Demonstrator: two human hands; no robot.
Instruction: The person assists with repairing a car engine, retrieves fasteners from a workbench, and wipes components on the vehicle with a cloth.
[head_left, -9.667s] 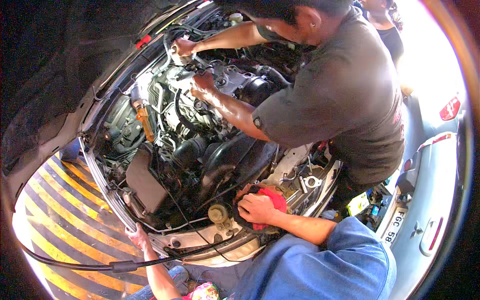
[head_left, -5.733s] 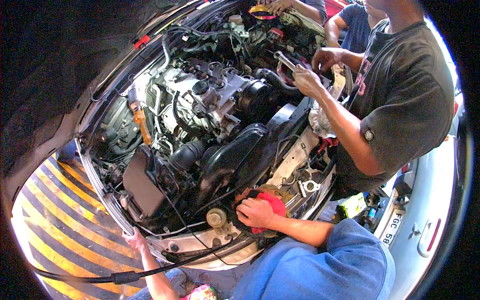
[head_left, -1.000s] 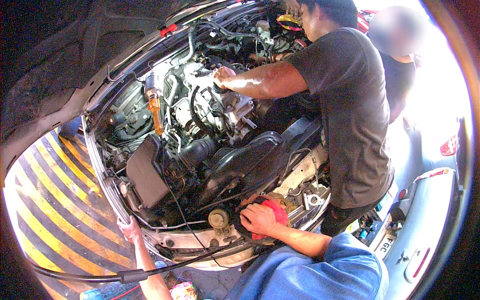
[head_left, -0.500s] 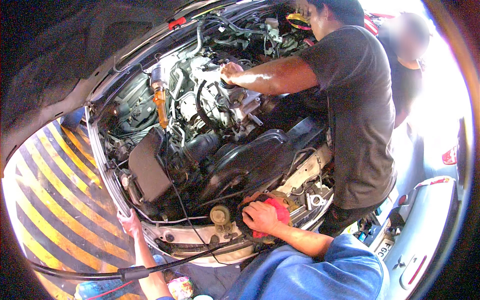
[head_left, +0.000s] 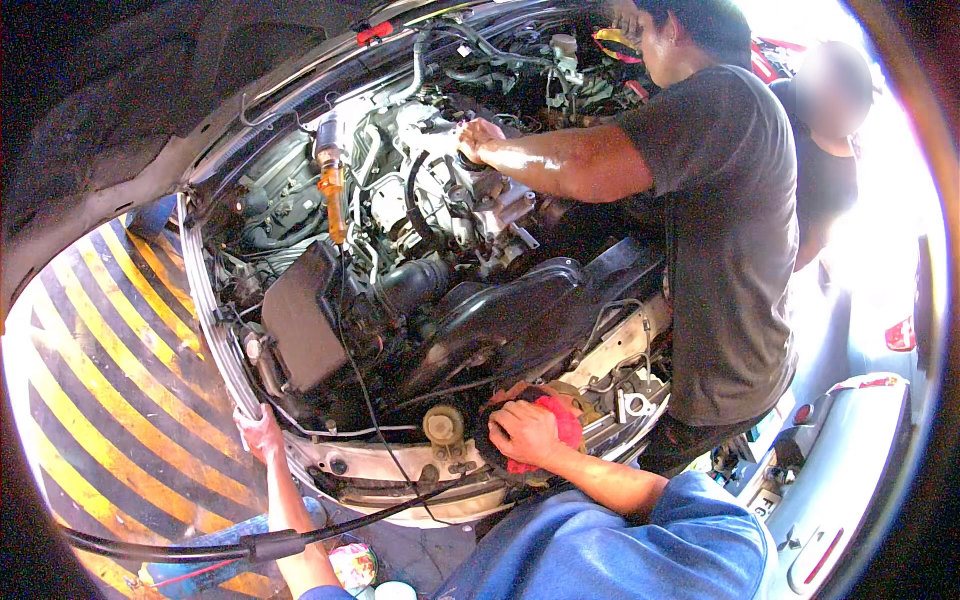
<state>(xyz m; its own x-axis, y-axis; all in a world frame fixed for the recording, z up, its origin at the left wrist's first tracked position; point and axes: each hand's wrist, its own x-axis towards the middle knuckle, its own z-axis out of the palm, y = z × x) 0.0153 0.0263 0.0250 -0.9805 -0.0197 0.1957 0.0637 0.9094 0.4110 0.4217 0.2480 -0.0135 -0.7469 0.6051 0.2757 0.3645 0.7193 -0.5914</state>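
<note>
My left hand (head_left: 258,432) grips the pale left edge of the engine bay (head_left: 230,370), at the lower left. My right hand (head_left: 522,428) rests with curled fingers on a red rag (head_left: 556,420) bunched with dark and brown cloth on the front panel. Left of that bundle is a round beige reservoir cap (head_left: 443,424). A black cable (head_left: 365,395) runs down from an orange-handled work light (head_left: 332,200) past a black box (head_left: 303,315). A loose silver flange part (head_left: 633,405) lies right of the rag.
The raised hood (head_left: 120,90) overhangs the left. A co-worker in a dark shirt (head_left: 730,260) reaches into the engine (head_left: 430,190); another person (head_left: 815,170) stands behind. A silver car (head_left: 840,460) is at right, striped floor (head_left: 120,370) at left, a black hose (head_left: 180,547) low across the view.
The co-worker, who held a metal tool upright at the right earlier, now bends over the engine with a hand on it. My hands keep their hold. The engine bay sits slightly higher and righter in view.
</note>
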